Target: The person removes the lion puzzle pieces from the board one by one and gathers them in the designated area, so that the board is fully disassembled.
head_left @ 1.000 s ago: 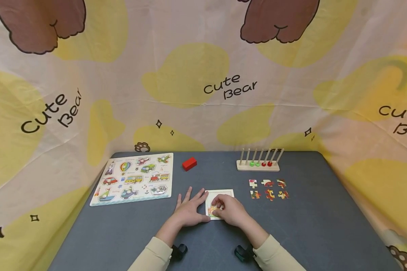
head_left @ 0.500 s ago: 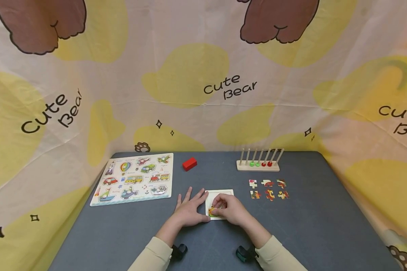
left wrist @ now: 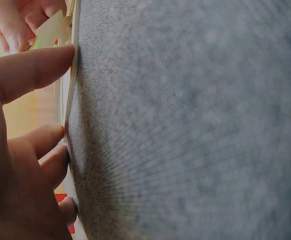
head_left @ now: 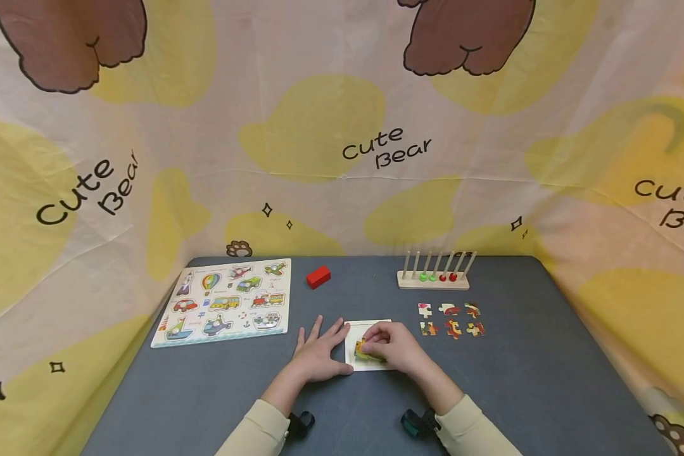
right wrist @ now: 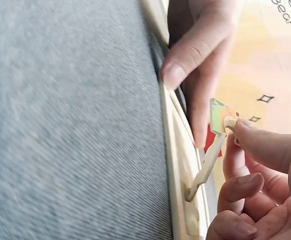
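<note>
A small white puzzle tray lies on the table in front of me. My left hand rests beside it with fingers spread, thumb and fingertips along its left edge. Between thumb and fingers, my right hand pinches a jigsaw piece over the tray. In the right wrist view this jigsaw piece is raised above the tray rim. A second jigsaw piece meets it and slopes down into the tray. The right hand hides part of the tray in the head view.
Several loose jigsaw pieces lie in two rows right of the tray. Behind them stands a wooden peg rack with green and red beads. A red block sits at the back; a vehicle puzzle board is at left.
My right hand has shifted a little right and up, lifting the jigsaw piece from the tray's lower left corner. My left hand has stayed in place.
</note>
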Demonstrator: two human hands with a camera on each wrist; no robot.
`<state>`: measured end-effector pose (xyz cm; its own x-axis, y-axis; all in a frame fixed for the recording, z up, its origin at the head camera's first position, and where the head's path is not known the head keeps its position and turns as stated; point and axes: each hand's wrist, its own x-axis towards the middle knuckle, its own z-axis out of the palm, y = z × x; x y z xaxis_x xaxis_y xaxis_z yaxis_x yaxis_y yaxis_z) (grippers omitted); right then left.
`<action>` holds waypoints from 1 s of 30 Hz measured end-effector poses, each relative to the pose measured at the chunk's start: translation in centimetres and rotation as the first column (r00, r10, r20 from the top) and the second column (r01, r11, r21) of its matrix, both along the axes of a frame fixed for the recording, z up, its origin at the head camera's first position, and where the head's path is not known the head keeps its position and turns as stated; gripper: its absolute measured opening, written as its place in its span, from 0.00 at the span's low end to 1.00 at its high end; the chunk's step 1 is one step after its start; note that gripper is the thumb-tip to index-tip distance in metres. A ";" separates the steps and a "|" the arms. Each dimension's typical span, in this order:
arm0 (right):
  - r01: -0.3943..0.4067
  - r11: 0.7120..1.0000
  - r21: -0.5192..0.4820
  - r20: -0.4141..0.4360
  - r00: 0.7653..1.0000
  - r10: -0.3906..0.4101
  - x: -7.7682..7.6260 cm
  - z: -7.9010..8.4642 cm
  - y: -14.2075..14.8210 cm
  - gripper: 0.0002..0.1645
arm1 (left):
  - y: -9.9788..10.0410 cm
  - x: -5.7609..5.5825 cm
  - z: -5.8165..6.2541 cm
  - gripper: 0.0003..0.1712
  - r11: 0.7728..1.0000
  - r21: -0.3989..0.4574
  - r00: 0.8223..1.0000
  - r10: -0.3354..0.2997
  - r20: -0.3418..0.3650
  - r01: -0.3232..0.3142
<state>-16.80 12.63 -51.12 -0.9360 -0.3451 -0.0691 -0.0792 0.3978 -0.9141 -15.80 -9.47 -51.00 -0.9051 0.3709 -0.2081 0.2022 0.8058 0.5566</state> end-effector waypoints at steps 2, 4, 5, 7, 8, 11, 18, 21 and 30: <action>0.013 1.000 -0.012 0.015 1.000 -0.013 -0.1 0.2 0.2 0.09 | 0.0 0.1 0.1 0.51 1.000 0.010 1.000 -0.004 -0.004 0.004; 0.015 1.000 -0.020 0.036 0.999 -0.014 -0.2 0.2 0.3 0.09 | 0.0 0.1 0.1 0.51 1.000 0.012 1.000 -0.005 -0.004 0.005; 0.006 1.000 -0.022 0.039 0.999 -0.005 -0.2 0.2 0.3 0.09 | 0.0 0.1 0.1 0.51 1.000 0.009 1.000 -0.004 -0.003 0.004; -0.012 1.000 -0.022 0.050 0.999 0.013 -0.2 0.2 0.4 0.09 | 0.0 0.0 0.2 0.51 1.000 0.006 1.000 -0.003 -0.002 0.003; -0.020 1.000 -0.019 0.055 0.998 0.021 -0.2 0.2 0.4 0.09 | 0.0 0.0 0.2 0.51 1.000 0.005 1.000 -0.003 -0.001 0.003; -0.035 0.999 -0.016 0.061 0.997 0.036 -0.2 0.2 0.5 0.10 | 0.1 0.0 0.2 0.51 1.000 -0.002 1.000 -0.003 0.003 0.003; -0.054 0.997 -0.063 0.084 0.995 0.059 -0.4 1.2 1.8 0.11 | 0.1 0.0 0.2 0.50 1.000 -0.004 1.000 0.007 0.018 -0.007; -0.049 0.997 -0.053 0.073 0.996 0.053 -0.6 1.7 2.4 0.10 | 0.1 -0.1 0.1 0.50 1.000 -0.008 1.000 0.010 0.022 -0.010; 0.035 0.999 0.019 0.016 0.999 -0.036 -0.7 2.5 3.8 0.10 | 0.1 -0.1 -0.1 0.50 1.000 -0.011 1.000 0.004 0.021 -0.004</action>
